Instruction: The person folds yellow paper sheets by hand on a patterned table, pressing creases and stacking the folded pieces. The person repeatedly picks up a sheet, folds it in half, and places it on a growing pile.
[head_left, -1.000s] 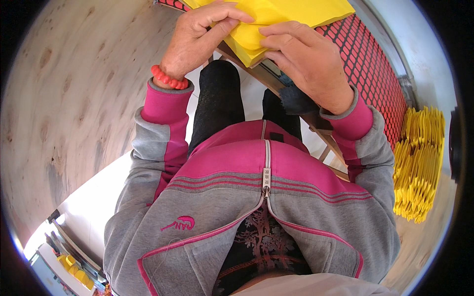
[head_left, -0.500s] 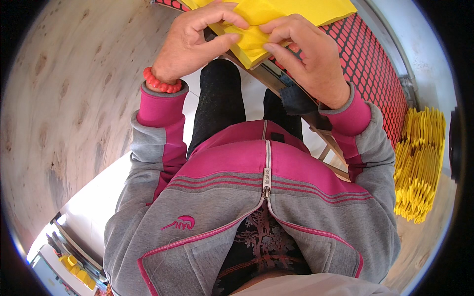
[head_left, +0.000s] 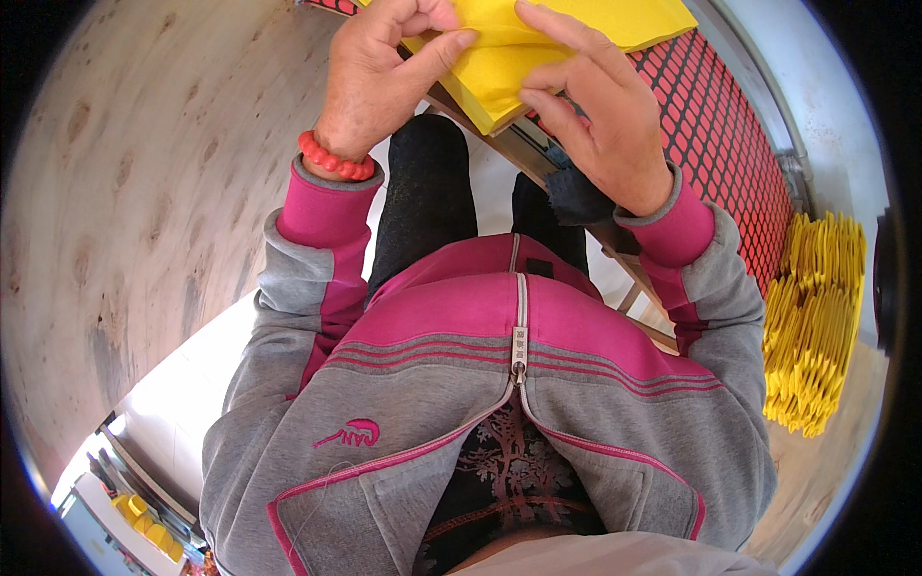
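At the top of the view a stack of thin yellow paper sheets [head_left: 485, 91] lies with one corner pointing toward me. My left hand [head_left: 379, 72], with a red bead bracelet [head_left: 336, 158] on its wrist, is closed, thumb and forefinger meeting on the paper's left part. Over the right part is my right hand [head_left: 605, 115]. Its forefinger is stretched along the sheet, apart from the thumb, while a bent finger comes close to the thumb tip. The far part of the stack runs out of the picture.
Beneath the paper is a table edge with a red and black patterned mat [head_left: 715, 115]. A tall pile of folded yellow pieces [head_left: 816, 322] stands to my right. A broad wooden board [head_left: 154, 192] fills the left. Dark cloth [head_left: 579, 197] hangs below the table edge.
My hands have moved apart on the paper, the left one shifting slightly up. The crumpled part between them now lies flatter. My right forefinger has straightened.
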Tool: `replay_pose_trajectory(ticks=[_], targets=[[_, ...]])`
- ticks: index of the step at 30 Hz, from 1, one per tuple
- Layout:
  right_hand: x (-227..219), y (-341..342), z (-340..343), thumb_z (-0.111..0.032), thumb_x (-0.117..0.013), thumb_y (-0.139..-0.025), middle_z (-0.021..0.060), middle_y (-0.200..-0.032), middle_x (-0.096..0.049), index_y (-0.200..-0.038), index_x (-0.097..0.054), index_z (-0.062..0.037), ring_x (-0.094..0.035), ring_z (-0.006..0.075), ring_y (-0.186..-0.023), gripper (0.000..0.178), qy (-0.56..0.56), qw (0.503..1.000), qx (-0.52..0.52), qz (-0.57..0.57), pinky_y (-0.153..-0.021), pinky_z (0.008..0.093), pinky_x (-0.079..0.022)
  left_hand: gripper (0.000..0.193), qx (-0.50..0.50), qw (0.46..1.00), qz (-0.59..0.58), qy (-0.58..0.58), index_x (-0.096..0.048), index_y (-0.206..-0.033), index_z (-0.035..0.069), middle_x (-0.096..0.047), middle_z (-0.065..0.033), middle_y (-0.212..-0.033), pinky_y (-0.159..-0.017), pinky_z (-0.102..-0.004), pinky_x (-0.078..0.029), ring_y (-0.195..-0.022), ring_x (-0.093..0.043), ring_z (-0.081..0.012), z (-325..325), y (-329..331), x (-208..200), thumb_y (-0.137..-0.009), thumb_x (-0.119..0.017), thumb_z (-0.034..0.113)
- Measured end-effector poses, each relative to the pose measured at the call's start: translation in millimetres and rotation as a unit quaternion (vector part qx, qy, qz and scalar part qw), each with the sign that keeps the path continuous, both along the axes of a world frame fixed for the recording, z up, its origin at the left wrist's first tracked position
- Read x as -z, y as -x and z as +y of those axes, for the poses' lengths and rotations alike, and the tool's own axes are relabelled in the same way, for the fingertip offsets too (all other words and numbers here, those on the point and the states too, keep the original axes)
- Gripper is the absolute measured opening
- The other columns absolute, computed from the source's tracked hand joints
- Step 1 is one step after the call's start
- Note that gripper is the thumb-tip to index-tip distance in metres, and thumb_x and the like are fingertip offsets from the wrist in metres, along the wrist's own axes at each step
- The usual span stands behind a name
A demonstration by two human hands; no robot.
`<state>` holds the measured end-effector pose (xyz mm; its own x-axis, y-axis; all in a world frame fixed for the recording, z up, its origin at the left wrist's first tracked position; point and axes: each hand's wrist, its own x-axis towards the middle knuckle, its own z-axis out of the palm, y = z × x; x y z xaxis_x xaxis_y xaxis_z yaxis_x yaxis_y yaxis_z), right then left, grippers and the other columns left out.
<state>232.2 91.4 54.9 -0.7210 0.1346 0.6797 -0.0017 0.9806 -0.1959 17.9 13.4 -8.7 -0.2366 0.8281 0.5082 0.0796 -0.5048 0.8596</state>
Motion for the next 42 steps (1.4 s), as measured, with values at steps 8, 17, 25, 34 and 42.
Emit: replay_pose_trajectory(ticks=[8,17,25,34,42], targets=[[2,-6,-5,0.000,-0.077,-0.083,0.0282,-0.128,-0.064,-0.090,-0.064,0.0004,-0.070,0.0264,-0.084,0.014,0.170,0.985,0.030,-0.019,-0.070,0.0308,-0.055,0.013,0.010,0.986,0.165,-0.036,-0.070,-0.106,0.002,-0.069,-0.0040,-0.114,-0.102,-0.0293,-0.045,-0.113,-0.061,-0.0136,-6,28,4,-0.093,-0.070,0.001],[5,-3,2,-0.002,-0.081,-0.079,0.0274,-0.132,-0.063,-0.098,-0.066,-0.0017,-0.068,0.0365,-0.106,0.024,0.021,0.999,0.029,0.026,-0.088,0.0377,-0.055,0.009,-0.019,0.976,0.213,-0.051,-0.069,-0.103,0.003,-0.068,-0.0012,-0.106,-0.091,-0.0258,-0.048,-0.100,-0.061,-0.0103,-7,14,-6,-0.095,-0.072,0.006],[2,1,-2,-0.005,-0.082,-0.076,0.0274,-0.138,-0.060,-0.102,-0.068,-0.0036,-0.061,0.0418,-0.123,0.030,-0.029,0.997,0.015,0.075,-0.104,0.0461,-0.048,0.011,-0.024,0.989,0.145,-0.026,-0.067,-0.108,0.002,-0.068,0.0019,-0.100,-0.086,-0.0235,-0.050,-0.096,-0.062,-0.0073,-6,14,-1,-0.099,-0.068,0.007],[-2,-1,0,-0.008,-0.080,-0.079,0.0216,-0.133,-0.064,-0.089,-0.067,-0.0024,-0.060,0.0441,-0.125,0.017,-0.075,0.997,0.019,-0.027,-0.107,0.0504,-0.045,0.013,-0.008,0.998,-0.022,0.050,-0.059,-0.101,0.004,-0.064,0.0011,-0.086,-0.067,-0.0201,-0.045,-0.075,-0.056,-0.0039,-15,-1,-6,-0.095,-0.070,0.001],[6,0,2,-0.002,-0.079,-0.080,0.0236,-0.129,-0.066,-0.091,-0.064,-0.0008,-0.060,0.0451,-0.126,0.019,0.024,1.000,0.013,0.004,-0.106,0.0482,-0.048,0.015,0.029,0.979,0.197,-0.049,-0.070,-0.108,0.001,-0.069,-0.0078,-0.120,-0.107,-0.0313,-0.042,-0.119,-0.061,-0.0176,-7,33,8,-0.094,-0.065,0.000]])
